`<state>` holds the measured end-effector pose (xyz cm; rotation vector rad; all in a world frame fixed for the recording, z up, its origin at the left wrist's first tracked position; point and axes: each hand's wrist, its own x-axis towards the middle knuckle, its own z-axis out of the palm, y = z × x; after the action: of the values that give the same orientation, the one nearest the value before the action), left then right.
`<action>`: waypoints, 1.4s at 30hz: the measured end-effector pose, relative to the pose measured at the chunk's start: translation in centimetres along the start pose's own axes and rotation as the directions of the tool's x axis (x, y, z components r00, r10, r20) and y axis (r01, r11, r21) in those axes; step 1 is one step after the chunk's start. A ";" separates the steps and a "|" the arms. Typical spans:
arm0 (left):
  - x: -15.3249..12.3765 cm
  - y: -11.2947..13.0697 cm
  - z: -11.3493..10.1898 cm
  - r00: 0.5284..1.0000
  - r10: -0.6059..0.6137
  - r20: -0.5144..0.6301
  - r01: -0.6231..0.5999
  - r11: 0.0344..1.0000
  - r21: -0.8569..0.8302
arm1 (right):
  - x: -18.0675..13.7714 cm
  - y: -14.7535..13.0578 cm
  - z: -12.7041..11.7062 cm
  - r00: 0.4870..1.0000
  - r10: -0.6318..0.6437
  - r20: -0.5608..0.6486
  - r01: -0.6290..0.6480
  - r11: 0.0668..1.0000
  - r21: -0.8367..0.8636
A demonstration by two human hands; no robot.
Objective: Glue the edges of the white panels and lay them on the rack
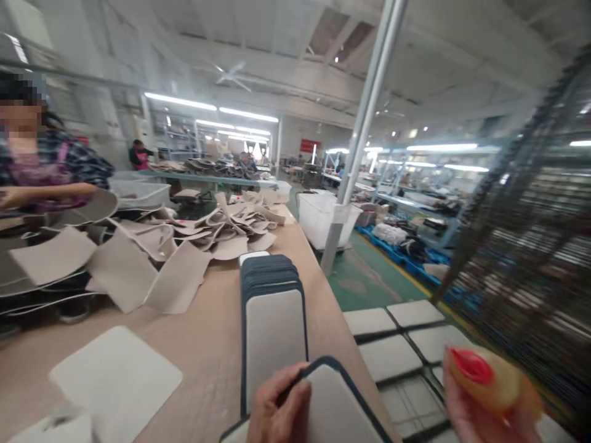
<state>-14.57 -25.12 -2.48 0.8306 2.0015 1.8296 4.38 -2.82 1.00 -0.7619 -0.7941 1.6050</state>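
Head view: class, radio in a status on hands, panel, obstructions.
Left hand pinching dark-edged panel. Right hand gripping blurred yellow-and-red object. Possible obstacle: stacked panels just beyond.

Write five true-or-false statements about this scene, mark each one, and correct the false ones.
1. The left hand grips a dark-edged pad. True.
2. The right hand is empty. False: the right hand holds a blurred yellowish object with a red part.
3. A stack of dark-edged pads lies on the table. True.
4. The loose pale sheet lies on that stack. False: the loose pale sheet lies apart from it, to its left.
5. A white bin stands on the table. False: it stands beyond the table's right edge.
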 end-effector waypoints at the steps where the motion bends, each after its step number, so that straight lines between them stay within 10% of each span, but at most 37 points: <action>1: 0.1 0.8 0.8 0.995 0.031 0.099 -0.035 0.998 0.044 | -0.2 -0.9 0.0 0.998 0.030 -0.060 -0.024 0.995 0.096; 9: 0.9 8.4 7.6 0.702 0.150 0.696 -0.443 0.857 0.263 | -1.0 -10.2 -1.7 0.940 -0.278 0.196 0.280 0.960 0.018; 20: 5.0 16.0 16.9 0.039 0.158 0.987 -0.652 0.753 -0.094 | -1.4 -17.6 -8.1 0.928 -0.272 0.254 0.321 0.930 -0.177; 31: 4.9 18.7 19.1 -0.112 0.026 0.993 -0.526 0.847 -0.082 | -0.6 -17.6 -9.9 0.922 -0.292 0.254 0.334 0.932 -0.141; 42: 5.1 18.9 19.0 -0.123 0.010 0.992 -0.422 0.904 -0.062 | 0.5 -16.4 -10.3 0.919 -0.270 0.287 0.306 0.948 -0.089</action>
<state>-3.52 -6.46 14.09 1.9469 0.9390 0.3152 21.73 0.97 8.73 -0.4910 -1.1663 1.4134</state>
